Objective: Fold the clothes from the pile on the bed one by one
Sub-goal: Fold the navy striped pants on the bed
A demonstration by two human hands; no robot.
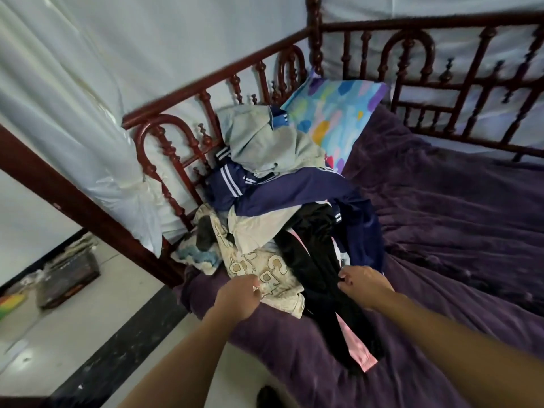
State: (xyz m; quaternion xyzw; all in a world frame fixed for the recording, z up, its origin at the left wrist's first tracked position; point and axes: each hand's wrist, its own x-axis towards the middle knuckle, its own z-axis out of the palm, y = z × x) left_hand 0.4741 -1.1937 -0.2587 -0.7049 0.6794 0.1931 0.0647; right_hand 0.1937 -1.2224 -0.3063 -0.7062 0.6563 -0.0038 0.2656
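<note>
A pile of clothes [279,184] lies at the left end of the bed, against the railing. On top is a grey garment [265,142], under it navy track wear with white stripes [282,189]. At the front lie a cream garment with printed letters [265,269] and a black garment [318,260] stretching toward me over something pink [357,347]. My left hand [238,295] pinches the near edge of the cream garment. My right hand [363,282] has curled fingers on the black garment's right edge.
The purple blanket [456,231] covers the bed to the right of the pile. A colourful pillow [335,116] leans in the far corner. A dark red wooden railing [182,160] bounds the left and far sides. Boxes [67,278] stand on the floor at left.
</note>
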